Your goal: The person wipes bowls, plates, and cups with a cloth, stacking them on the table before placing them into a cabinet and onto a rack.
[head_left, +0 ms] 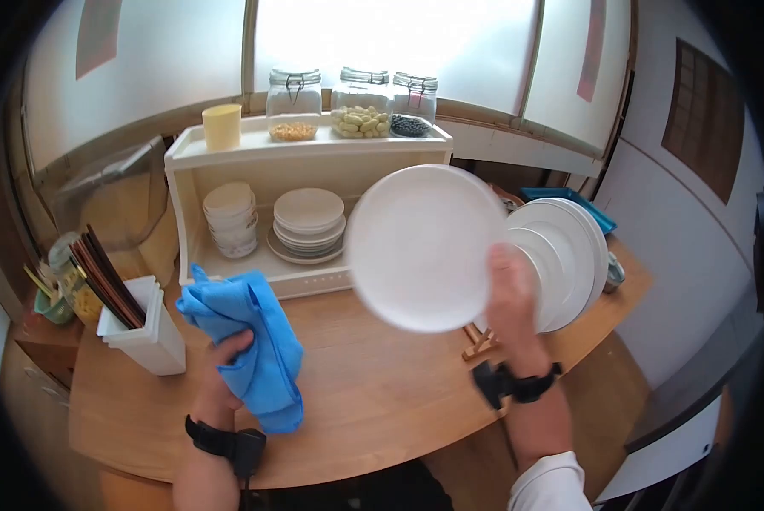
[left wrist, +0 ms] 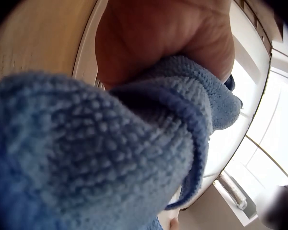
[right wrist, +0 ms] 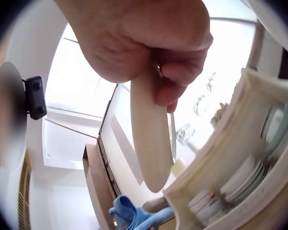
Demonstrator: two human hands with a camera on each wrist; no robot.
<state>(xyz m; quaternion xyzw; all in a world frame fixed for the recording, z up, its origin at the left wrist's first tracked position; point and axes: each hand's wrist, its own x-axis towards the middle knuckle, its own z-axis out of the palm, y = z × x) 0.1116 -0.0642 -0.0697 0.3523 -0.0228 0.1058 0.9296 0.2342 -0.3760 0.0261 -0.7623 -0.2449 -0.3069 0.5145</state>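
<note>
In the head view my right hand (head_left: 514, 298) grips the right edge of a white plate (head_left: 429, 247), held up above the table with its round face toward the camera. The right wrist view shows that plate (right wrist: 151, 134) nearly edge-on, with the curled fingers of the right hand (right wrist: 148, 43) at its rim. At the left, my left hand (head_left: 223, 375) holds a bunched blue cloth (head_left: 267, 349), thumb over it. Close up in the left wrist view, the cloth (left wrist: 110, 148) hangs in folds from the left hand (left wrist: 165, 38).
A white shelf (head_left: 314, 285) holds stacked bowls (head_left: 230, 217) and small plates (head_left: 308, 213), with glass jars (head_left: 363, 106) and a yellow cup (head_left: 222, 128) on top. Large plates (head_left: 582, 255) stand in a wooden rack (head_left: 477, 347) at right. Chopsticks fill a white container (head_left: 156, 336) at left.
</note>
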